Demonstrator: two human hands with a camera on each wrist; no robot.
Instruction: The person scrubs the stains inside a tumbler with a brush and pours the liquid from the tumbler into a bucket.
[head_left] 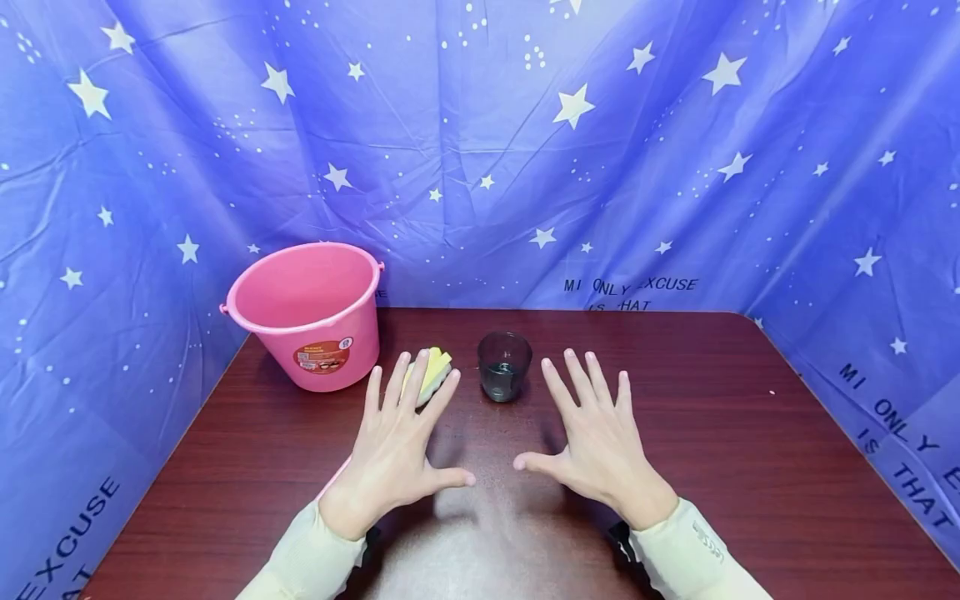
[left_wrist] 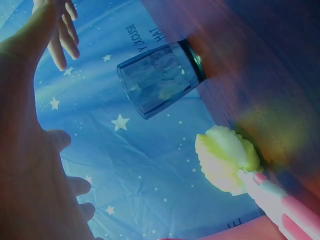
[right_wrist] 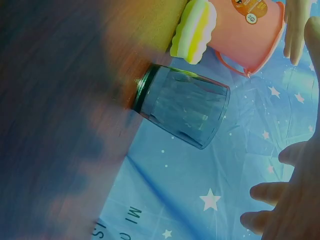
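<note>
In the head view my left hand (head_left: 393,454) is spread with straight fingers above a sponge cup brush (head_left: 435,379), covering much of it. The left wrist view shows the brush's yellow and white sponge head (left_wrist: 227,160) and its pink and white handle (left_wrist: 292,212). My right hand (head_left: 600,450) is spread too, holding nothing, to the right and in front of a dark tinted glass (head_left: 504,367). That glass stands upright on the table between the fingertips of both hands, apart from them. It also appears beside the sponge head (right_wrist: 194,32) in the right wrist view.
A pink bucket (head_left: 360,342) with an orange label stands at the back left of the dark red wooden table (head_left: 712,400). Blue curtains (head_left: 465,217) with white stars hang behind the table and along both sides.
</note>
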